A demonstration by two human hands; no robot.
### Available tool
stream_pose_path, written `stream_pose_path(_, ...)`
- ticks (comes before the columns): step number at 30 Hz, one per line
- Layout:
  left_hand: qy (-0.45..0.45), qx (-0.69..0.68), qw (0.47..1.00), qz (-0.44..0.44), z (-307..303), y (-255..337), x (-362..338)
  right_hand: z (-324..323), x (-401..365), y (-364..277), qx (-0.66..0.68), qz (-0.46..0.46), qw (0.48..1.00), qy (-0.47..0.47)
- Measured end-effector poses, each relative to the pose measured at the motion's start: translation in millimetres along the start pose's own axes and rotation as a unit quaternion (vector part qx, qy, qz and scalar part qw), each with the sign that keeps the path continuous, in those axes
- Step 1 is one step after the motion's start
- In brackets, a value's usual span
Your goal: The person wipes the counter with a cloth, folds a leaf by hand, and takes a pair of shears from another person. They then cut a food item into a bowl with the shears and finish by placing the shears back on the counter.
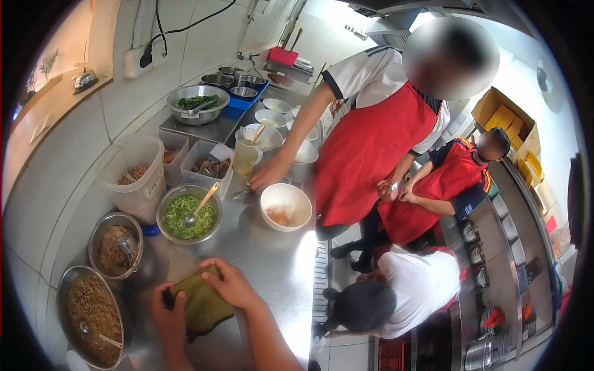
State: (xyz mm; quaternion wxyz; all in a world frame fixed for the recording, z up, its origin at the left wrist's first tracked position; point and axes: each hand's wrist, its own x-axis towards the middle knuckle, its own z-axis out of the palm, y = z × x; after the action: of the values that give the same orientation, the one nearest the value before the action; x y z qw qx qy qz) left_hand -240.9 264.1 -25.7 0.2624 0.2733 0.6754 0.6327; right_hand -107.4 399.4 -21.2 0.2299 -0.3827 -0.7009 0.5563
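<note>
My left hand (169,314) grips the left edge of a folded olive-green cloth (203,303), thumb on top. From the other side my right hand (235,285) holds the same cloth, its fingers closed over the upper edge. The cloth is over the steel counter (266,266), near its front. Just beyond it stands a steel bowl of chopped green onion (185,230) with a ladle (202,204) in it. A white bowl (297,204) with some brownish food inside sits farther right.
On the left are steel bowls of minced food (127,297) and a clear plastic tub (127,164). A co-worker's hand (272,172) rests on the counter by a measuring jug (247,154). A co-worker in a red apron (371,161) stands right; two other people are behind.
</note>
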Motion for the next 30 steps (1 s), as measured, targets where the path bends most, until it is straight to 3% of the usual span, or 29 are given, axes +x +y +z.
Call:
stream_pose_path(6, 0.004, 0.021, 1.0, 0.014, -2.0, -10.8, 1.9, 1.3, 0.7, 2.4, -0.002, 0.005, 1.0, 0.002)
stream_pose_path(8, 0.002, 0.034, 0.999, 0.014, -2.2, -10.5, 1.9, 4.6, 3.1, 10.8, 0.105, -0.05, 0.993, -0.015)
stream_pose_path(9, 0.008, 0.024, 0.999, 0.024, -3.1, -10.8, 2.2, 4.0, 2.9, 10.9, 0.104, -0.049, 0.993, -0.012)
stream_pose_path(11, 0.004, 0.009, 0.999, 0.033, -7.1, -18.6, 5.3, -1.2, 2.8, 11.2, 0.256, -0.033, 0.962, -0.088)
stream_pose_path(14, 0.037, -0.091, 0.992, 0.082, -10.9, -30.8, 6.2, -10.0, -3.2, -0.9, 0.329, -0.064, 0.936, -0.11)
stream_pose_path(15, 0.047, -0.209, 0.975, 0.06, -8.6, -24.8, 3.4, -10.6, -5.6, -3.1, 0.325, -0.065, 0.938, -0.101)
stream_pose_path(16, 0.056, -0.323, 0.944, 0.035, -6.0, -18.3, 0.2, -9.6, -7.3, -4.9, 0.42, -0.07, 0.898, -0.113)
stream_pose_path(17, 0.052, -0.327, 0.943, 0.033, -1.7, -10.9, -2.8, -9.1, -7.8, -5.1, 0.509, -0.074, 0.848, -0.127)
stream_pose_path(18, 0.011, -0.292, 0.956, 0.002, 2.9, -0.2, -5.1, -8.3, -6.7, 0.3, 0.507, -0.074, 0.849, -0.124)
stream_pose_path(20, -0.029, -0.251, 0.967, -0.026, 1.3, -1.9, -3.0, -3.6, -3.6, 10.7, 0.455, 0.148, 0.864, -0.155)
stream_pose_path(22, -0.018, -0.164, 0.986, -0.036, -7.3, -27.6, 7.5, -3.9, -5.5, 9.2, 0.382, 0.12, 0.892, -0.212)
stream_pose_path(24, 0.016, -0.176, 0.984, -0.015, -11.0, -36.6, 8.5, -3.6, -10.6, 10.7, 0.303, 0.095, 0.91, -0.268)
stream_pose_path(26, 0.056, -0.188, 0.981, 0.009, -14.6, -34.2, 6.4, -1.7, -13.3, 13.9, 0.466, 0.135, 0.853, -0.193)
stream_pose_path(27, 0.031, -0.244, 0.968, -0.038, -13.7, -16.5, 1.3, -3.1, -13.2, 15.8, 0.465, 0.136, 0.853, -0.197)
stream_pose_path(28, 0.005, -0.3, 0.95, -0.084, -13.4, -7.0, -1.3, -6.4, -12.6, 18.1, 0.528, 0.13, 0.82, -0.178)
stream_pose_path(29, 0.007, -0.301, 0.95, -0.084, -13.9, -7.5, -1.0, -10.6, -11.7, 20.8, 0.588, 0.124, 0.784, -0.158)
stream_pose_path(30, 0.001, -0.287, 0.953, -0.097, -14.1, -8.9, 0.0, -15.0, -10.1, 23.9, 0.587, 0.124, 0.784, -0.159)
